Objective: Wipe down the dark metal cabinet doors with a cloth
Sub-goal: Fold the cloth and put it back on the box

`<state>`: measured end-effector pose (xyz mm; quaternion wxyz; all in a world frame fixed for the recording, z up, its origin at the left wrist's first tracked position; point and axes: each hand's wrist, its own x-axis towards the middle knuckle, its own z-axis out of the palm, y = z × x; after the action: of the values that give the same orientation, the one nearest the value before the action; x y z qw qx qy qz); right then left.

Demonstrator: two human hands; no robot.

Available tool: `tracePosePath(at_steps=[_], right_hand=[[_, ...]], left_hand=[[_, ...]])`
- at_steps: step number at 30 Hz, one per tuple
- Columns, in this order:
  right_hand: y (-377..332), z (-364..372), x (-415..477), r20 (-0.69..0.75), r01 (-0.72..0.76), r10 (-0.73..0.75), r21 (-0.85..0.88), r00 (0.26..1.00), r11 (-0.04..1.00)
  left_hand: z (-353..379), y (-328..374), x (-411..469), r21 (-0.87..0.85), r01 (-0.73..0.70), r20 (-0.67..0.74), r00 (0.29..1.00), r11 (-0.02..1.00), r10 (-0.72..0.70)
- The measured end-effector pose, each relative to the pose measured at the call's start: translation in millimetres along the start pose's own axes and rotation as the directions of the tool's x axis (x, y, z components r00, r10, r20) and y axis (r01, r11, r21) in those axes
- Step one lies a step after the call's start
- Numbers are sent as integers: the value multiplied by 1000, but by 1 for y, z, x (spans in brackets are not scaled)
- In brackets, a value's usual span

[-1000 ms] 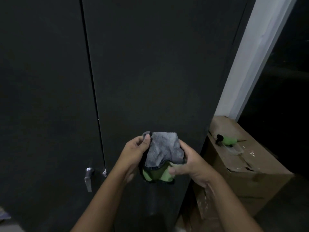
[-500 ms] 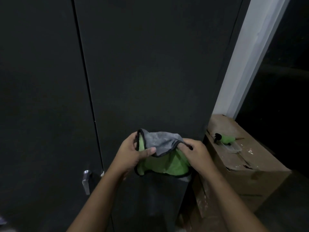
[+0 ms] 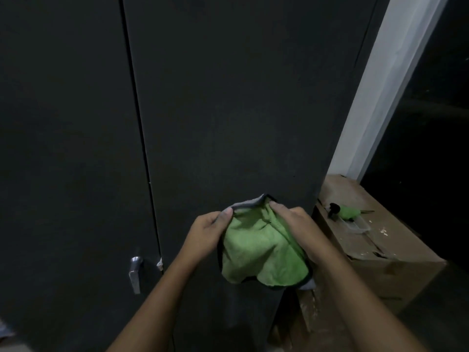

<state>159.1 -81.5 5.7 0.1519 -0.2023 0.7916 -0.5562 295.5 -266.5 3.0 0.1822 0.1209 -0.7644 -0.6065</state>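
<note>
Cabinet doors [image 3: 228, 110] behind | cloth [image 3: 261, 250] now unfolded, green showing | left hand [image 3: 208, 232], right hand [image 3: 299, 227] fingers [image 3: 226, 213] pinching it

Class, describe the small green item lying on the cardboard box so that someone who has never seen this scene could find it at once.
Right of the dark cabinet, below the white pillar, stands a cardboard box. On its top, near the cabinet, lies what looks like a small spray bottle. Its green body and black nozzle set it apart from the clear plastic piece beside it.
</note>
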Motion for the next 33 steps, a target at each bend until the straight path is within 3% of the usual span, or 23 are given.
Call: tracePosePath(at_steps=[8, 15, 17, 20, 23, 28, 30, 33], right_hand=[[17, -9, 1, -40, 80, -90, -207, 995, 975], [25, -26, 4, -86, 140, -157, -175, 984, 975], [31, -32, 5, -31, 106, -111, -132, 993, 986], [43, -45, 0, 215, 27, -10, -75, 977, 997], [59, -51, -5, 424, 15, 77, -210, 902, 978], [86, -40, -12, 482, 51, 157, -391, 862, 919], [98, -34, -17, 447, -23, 164, -304, 879, 953], [117, -25, -27, 354, -239, 174, 146, 919, 960]], left_hand=[[1, 4, 1, -400, 283, 128, 959, 872, -253], [-8, 3, 3, -354, 345, 327, 916, 869, -231], [-8, 6, 5, -353, 352, 316, 917, 867, -243], [-7, 10, 7, -374, 357, 267, 925, 856, -269], [-4, 12, 7, -399, 340, 216, 938, 852, -273], [4, 15, 6, -443, 320, 161, 947, 838, -277], [3, 18, 8, -458, 303, 134, 953, 836, -273], [-2, 23, 13, -467, 269, 99, 962, 842, -253]])
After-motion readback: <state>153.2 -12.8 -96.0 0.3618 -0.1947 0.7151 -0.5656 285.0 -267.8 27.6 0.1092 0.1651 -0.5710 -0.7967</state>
